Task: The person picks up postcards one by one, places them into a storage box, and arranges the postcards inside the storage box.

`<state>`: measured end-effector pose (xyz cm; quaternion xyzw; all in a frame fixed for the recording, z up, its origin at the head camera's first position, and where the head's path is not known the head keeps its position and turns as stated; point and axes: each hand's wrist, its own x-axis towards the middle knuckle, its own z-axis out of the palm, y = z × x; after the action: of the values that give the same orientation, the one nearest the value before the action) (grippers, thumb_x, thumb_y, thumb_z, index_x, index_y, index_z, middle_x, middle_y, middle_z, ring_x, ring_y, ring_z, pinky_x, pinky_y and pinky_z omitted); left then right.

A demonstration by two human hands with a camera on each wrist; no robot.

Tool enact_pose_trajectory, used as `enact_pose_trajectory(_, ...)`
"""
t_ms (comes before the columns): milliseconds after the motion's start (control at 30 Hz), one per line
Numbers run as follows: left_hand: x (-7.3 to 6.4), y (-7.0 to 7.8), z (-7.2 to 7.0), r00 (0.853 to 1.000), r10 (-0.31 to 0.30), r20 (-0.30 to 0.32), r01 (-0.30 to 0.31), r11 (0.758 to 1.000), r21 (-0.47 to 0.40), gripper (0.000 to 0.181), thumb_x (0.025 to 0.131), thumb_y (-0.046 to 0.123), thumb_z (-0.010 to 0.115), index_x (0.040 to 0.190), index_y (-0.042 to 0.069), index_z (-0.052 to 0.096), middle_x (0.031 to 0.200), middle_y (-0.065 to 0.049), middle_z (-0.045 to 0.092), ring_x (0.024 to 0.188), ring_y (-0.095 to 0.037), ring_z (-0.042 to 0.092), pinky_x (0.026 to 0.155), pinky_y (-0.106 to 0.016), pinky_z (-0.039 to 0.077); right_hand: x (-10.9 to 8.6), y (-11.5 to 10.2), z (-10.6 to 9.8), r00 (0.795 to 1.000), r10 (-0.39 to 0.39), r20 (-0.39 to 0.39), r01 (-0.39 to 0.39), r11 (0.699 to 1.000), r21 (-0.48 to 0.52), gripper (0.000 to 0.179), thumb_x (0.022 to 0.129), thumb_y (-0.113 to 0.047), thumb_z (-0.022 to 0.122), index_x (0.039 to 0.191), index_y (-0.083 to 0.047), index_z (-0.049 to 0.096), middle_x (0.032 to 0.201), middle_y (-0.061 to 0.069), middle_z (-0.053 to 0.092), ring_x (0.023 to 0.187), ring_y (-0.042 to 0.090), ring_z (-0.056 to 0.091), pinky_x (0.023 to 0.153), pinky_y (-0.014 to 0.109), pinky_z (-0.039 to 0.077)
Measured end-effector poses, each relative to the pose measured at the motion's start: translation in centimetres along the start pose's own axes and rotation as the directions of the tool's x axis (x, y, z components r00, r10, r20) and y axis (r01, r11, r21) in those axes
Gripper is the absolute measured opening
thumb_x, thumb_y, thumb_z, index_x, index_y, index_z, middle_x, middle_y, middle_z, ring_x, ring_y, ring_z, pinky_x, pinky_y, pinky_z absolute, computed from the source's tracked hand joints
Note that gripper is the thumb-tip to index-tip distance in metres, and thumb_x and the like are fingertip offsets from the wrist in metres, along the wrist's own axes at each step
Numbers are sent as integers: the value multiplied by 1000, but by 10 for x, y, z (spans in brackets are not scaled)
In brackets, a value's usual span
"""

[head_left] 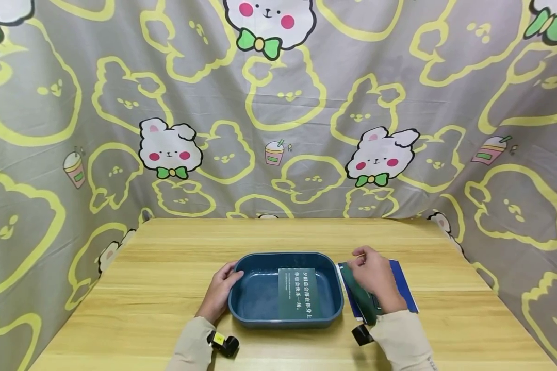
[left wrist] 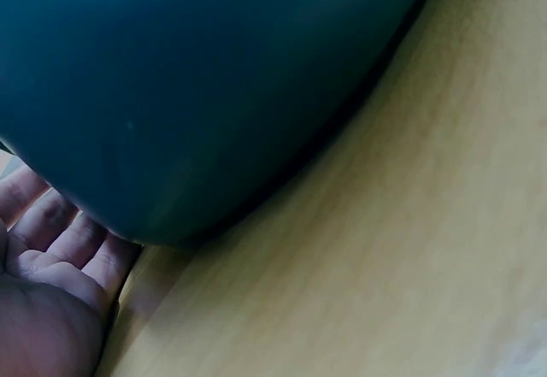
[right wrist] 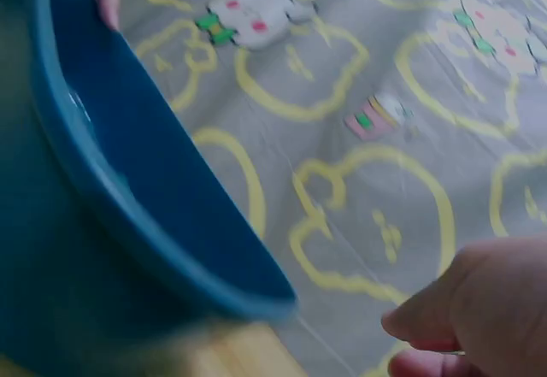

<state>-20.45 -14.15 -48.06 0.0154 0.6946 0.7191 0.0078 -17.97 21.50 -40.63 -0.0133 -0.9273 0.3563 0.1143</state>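
A dark blue rectangular dish (head_left: 250, 304) with rounded corners sits on the table. My left hand (head_left: 220, 288) grips its left end, thumb over the rim and fingers against the outer wall. In the left wrist view those fingers (left wrist: 77, 240) lie along the dish's side. Inside the dish, toward its right, lies a green card (head_left: 297, 293) with white writing. My right hand (head_left: 373, 275) is right of the dish, over a dark green card (head_left: 359, 296) and a blue booklet (head_left: 401, 283). Its fingers are loosely bent; in the right wrist view nothing shows between thumb and finger.
The wooden table (head_left: 167, 268) runs back to a grey curtain (head_left: 232, 93) with yellow outlines and white rabbits, which also hangs at both sides. Black wrist cameras sit at the left cuff (head_left: 192, 342) and the right cuff (head_left: 401, 337).
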Motion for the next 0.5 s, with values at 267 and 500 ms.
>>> enact_pose_trajectory(267, -1, 1, -1, 1000, 1, 4, -1, 1000, 12, 41, 96, 15, 59, 132, -5, 52, 127, -18, 58, 113, -26, 55, 90, -27, 46, 5, 30, -15, 986, 166, 1, -166, 986, -30, 45, 92, -18, 63, 125, 10, 49, 109, 30, 60, 97, 42, 58, 82, 54, 46)
enact_pose_trajectory(500, 0, 0, 0, 1000, -4, 5, 4, 1000, 5, 40, 97, 14, 58, 132, -5, 52, 126, -18, 58, 113, -26, 55, 89, -27, 46, 4, 56, -23, 954, 298, -3, -297, 951, -89, 61, 91, -26, 64, 127, 18, 43, 117, 40, 49, 104, 49, 49, 88, 60, 42)
